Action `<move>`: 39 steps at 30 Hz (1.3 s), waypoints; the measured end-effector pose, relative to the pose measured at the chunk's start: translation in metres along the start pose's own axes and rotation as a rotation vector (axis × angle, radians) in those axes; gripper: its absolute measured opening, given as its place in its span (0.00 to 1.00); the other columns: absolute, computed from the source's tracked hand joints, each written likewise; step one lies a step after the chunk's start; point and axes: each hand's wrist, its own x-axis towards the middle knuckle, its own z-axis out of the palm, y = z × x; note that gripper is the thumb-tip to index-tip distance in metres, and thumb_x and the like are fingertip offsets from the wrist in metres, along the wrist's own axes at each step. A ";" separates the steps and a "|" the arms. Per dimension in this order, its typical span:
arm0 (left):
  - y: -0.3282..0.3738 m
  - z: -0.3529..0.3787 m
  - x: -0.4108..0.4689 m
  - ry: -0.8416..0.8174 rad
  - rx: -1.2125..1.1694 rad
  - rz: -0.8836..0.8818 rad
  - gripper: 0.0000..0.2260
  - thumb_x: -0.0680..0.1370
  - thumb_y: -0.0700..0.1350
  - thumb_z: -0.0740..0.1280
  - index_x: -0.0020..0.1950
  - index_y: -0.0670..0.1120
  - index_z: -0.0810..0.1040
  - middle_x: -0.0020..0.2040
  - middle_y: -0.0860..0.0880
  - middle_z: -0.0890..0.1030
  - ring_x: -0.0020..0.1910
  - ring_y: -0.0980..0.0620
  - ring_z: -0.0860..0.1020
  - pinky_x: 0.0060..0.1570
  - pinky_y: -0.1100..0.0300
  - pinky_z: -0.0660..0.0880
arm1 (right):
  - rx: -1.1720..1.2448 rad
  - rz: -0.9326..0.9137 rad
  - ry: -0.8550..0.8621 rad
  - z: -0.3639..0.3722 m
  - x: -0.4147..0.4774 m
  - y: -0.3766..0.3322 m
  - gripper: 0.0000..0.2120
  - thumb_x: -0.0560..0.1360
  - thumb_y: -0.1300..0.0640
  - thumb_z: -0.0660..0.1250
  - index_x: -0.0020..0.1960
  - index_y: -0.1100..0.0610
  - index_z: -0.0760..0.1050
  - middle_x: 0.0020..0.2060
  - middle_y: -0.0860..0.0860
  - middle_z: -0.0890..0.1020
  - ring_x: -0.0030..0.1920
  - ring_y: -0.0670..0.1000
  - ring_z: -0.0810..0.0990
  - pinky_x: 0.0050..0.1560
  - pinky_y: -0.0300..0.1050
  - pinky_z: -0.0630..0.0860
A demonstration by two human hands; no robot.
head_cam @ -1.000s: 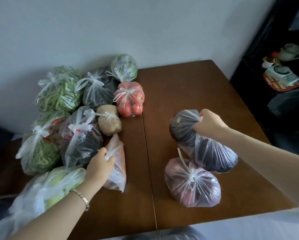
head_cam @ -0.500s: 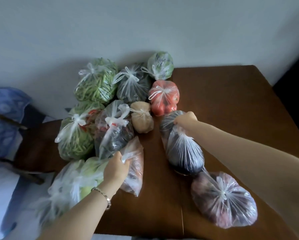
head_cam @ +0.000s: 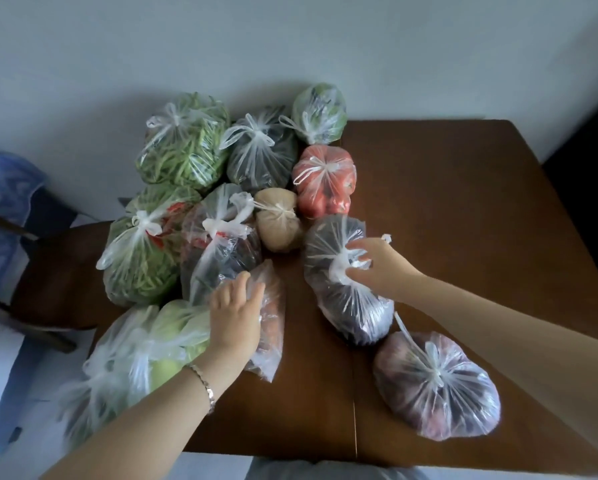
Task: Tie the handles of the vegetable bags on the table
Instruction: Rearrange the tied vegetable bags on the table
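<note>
Several clear plastic vegetable bags lie on the brown table (head_cam: pixel 463 202). My left hand (head_cam: pixel 235 317) lies on a small bag of reddish vegetables (head_cam: pixel 271 327), fingers curled over its loose top. My right hand (head_cam: pixel 377 265) hovers at the white knot of a dark eggplant bag (head_cam: pixel 346 299), fingers spread and just touching the handles. A knotted bag of reddish-purple vegetables (head_cam: pixel 436 386) lies near the front right.
Tied bags crowd the back left: green beans (head_cam: pixel 183 147), dark greens (head_cam: pixel 259 150), leafy greens (head_cam: pixel 320 112), tomatoes (head_cam: pixel 325 181), potatoes (head_cam: pixel 278 220), beans with chillies (head_cam: pixel 141 247). A pale green bag (head_cam: pixel 145 351) overhangs the front left edge. A chair (head_cam: pixel 48 271) stands left.
My right hand carried the eggplant bag left beside the tomato bag, set it down and loosened its grip on the knot. My left hand stayed on the small reddish bag.
</note>
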 end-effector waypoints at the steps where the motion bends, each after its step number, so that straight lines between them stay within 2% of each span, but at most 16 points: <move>1: 0.003 0.000 0.000 0.004 0.038 0.042 0.26 0.52 0.33 0.78 0.49 0.42 0.81 0.52 0.37 0.79 0.47 0.34 0.79 0.47 0.40 0.77 | -0.061 0.002 -0.032 -0.002 -0.013 0.010 0.19 0.73 0.56 0.67 0.64 0.56 0.71 0.58 0.52 0.75 0.51 0.47 0.75 0.50 0.39 0.72; 3: 0.010 -0.003 -0.003 -0.021 0.056 0.077 0.25 0.52 0.34 0.79 0.47 0.42 0.82 0.51 0.38 0.80 0.47 0.35 0.79 0.50 0.38 0.76 | -0.206 0.030 -0.137 -0.005 -0.041 0.030 0.18 0.72 0.53 0.68 0.60 0.55 0.73 0.53 0.51 0.77 0.50 0.49 0.77 0.50 0.42 0.75; 5: 0.021 -0.004 -0.006 -0.044 0.051 0.098 0.23 0.54 0.38 0.79 0.48 0.42 0.81 0.52 0.37 0.79 0.51 0.35 0.79 0.57 0.35 0.72 | -0.441 0.099 -0.215 -0.009 -0.068 0.056 0.25 0.69 0.46 0.68 0.63 0.53 0.70 0.54 0.52 0.75 0.53 0.52 0.76 0.54 0.47 0.75; 7: 0.039 -0.011 -0.008 -0.062 -0.050 0.130 0.24 0.62 0.42 0.77 0.56 0.41 0.78 0.59 0.36 0.75 0.59 0.34 0.75 0.62 0.36 0.69 | -0.669 0.145 -0.276 -0.012 -0.090 0.080 0.32 0.66 0.41 0.70 0.64 0.52 0.66 0.56 0.51 0.73 0.56 0.53 0.73 0.57 0.48 0.74; 9: 0.064 -0.019 -0.008 -0.164 -0.210 0.146 0.28 0.71 0.50 0.70 0.69 0.45 0.67 0.70 0.38 0.64 0.69 0.37 0.65 0.68 0.44 0.66 | -0.790 0.157 -0.348 -0.011 -0.106 0.099 0.37 0.64 0.39 0.72 0.66 0.52 0.63 0.58 0.50 0.74 0.58 0.52 0.74 0.56 0.45 0.75; 11: 0.091 -0.020 -0.005 -0.239 -0.293 0.205 0.34 0.72 0.58 0.67 0.74 0.54 0.56 0.74 0.41 0.53 0.74 0.41 0.54 0.70 0.47 0.62 | -0.808 0.109 -0.345 -0.004 -0.116 0.111 0.36 0.69 0.43 0.70 0.70 0.52 0.60 0.60 0.50 0.75 0.59 0.50 0.75 0.56 0.42 0.75; 14: 0.130 -0.014 0.003 -0.292 -0.185 0.304 0.41 0.68 0.64 0.68 0.74 0.61 0.49 0.74 0.40 0.43 0.74 0.37 0.43 0.69 0.38 0.60 | -0.780 0.033 -0.245 0.006 -0.122 0.124 0.31 0.75 0.53 0.64 0.73 0.53 0.54 0.63 0.52 0.73 0.63 0.52 0.73 0.59 0.44 0.73; 17: 0.152 -0.010 0.011 -0.397 -0.111 0.221 0.44 0.67 0.64 0.70 0.74 0.64 0.45 0.73 0.42 0.33 0.72 0.33 0.34 0.66 0.33 0.57 | -0.660 0.098 -0.152 0.010 -0.121 0.131 0.26 0.74 0.55 0.64 0.70 0.52 0.60 0.59 0.53 0.75 0.60 0.54 0.74 0.55 0.44 0.71; 21: 0.163 -0.012 0.015 -0.404 -0.166 0.137 0.42 0.65 0.58 0.74 0.72 0.61 0.52 0.73 0.42 0.33 0.72 0.31 0.48 0.63 0.38 0.66 | -0.592 0.117 -0.079 0.018 -0.117 0.139 0.19 0.72 0.58 0.64 0.62 0.53 0.67 0.53 0.53 0.78 0.56 0.56 0.76 0.52 0.45 0.72; 24: 0.161 -0.012 0.022 -0.401 -0.175 0.084 0.42 0.62 0.57 0.75 0.69 0.62 0.54 0.72 0.42 0.39 0.68 0.33 0.57 0.61 0.40 0.69 | -0.510 0.097 -0.054 0.022 -0.112 0.143 0.13 0.72 0.59 0.62 0.55 0.51 0.71 0.52 0.49 0.76 0.53 0.55 0.76 0.47 0.42 0.71; 26: 0.154 -0.013 0.029 -0.392 -0.174 0.064 0.42 0.62 0.56 0.76 0.68 0.62 0.54 0.72 0.42 0.41 0.67 0.34 0.58 0.60 0.41 0.69 | -0.452 0.097 -0.056 0.021 -0.110 0.144 0.10 0.72 0.59 0.63 0.53 0.51 0.73 0.54 0.47 0.74 0.52 0.52 0.75 0.45 0.39 0.68; 29: 0.138 -0.014 0.040 -0.400 -0.166 0.065 0.43 0.62 0.55 0.76 0.69 0.62 0.54 0.73 0.42 0.40 0.69 0.34 0.56 0.60 0.41 0.70 | -0.366 0.076 -0.091 0.022 -0.110 0.144 0.11 0.73 0.59 0.63 0.55 0.51 0.74 0.55 0.47 0.73 0.54 0.49 0.70 0.48 0.39 0.68; 32: 0.120 -0.013 0.046 -0.414 -0.181 0.080 0.43 0.63 0.56 0.76 0.71 0.62 0.53 0.73 0.43 0.40 0.71 0.36 0.55 0.60 0.43 0.71 | -0.373 0.017 -0.142 0.025 -0.109 0.134 0.07 0.75 0.61 0.61 0.52 0.54 0.73 0.50 0.50 0.72 0.53 0.49 0.68 0.47 0.39 0.65; 34: 0.111 -0.015 0.046 -0.424 -0.244 0.119 0.44 0.64 0.57 0.76 0.72 0.62 0.52 0.74 0.43 0.40 0.72 0.37 0.54 0.63 0.44 0.70 | -0.381 -0.026 -0.167 0.030 -0.109 0.122 0.10 0.75 0.62 0.60 0.55 0.57 0.74 0.51 0.51 0.74 0.55 0.51 0.70 0.49 0.40 0.66; 36: 0.097 -0.018 0.041 -0.406 -0.353 0.138 0.42 0.67 0.56 0.74 0.73 0.61 0.52 0.76 0.45 0.40 0.74 0.39 0.53 0.65 0.45 0.68 | -0.405 -0.076 -0.196 0.043 -0.110 0.105 0.12 0.75 0.61 0.60 0.57 0.56 0.74 0.54 0.52 0.76 0.56 0.51 0.73 0.53 0.41 0.68; 39: 0.067 -0.016 0.025 -0.247 -0.384 0.026 0.32 0.74 0.55 0.67 0.74 0.54 0.56 0.77 0.43 0.48 0.74 0.40 0.57 0.66 0.48 0.67 | -0.343 -0.027 -0.200 0.070 -0.109 0.079 0.08 0.76 0.59 0.59 0.54 0.55 0.73 0.52 0.52 0.78 0.53 0.53 0.76 0.47 0.42 0.70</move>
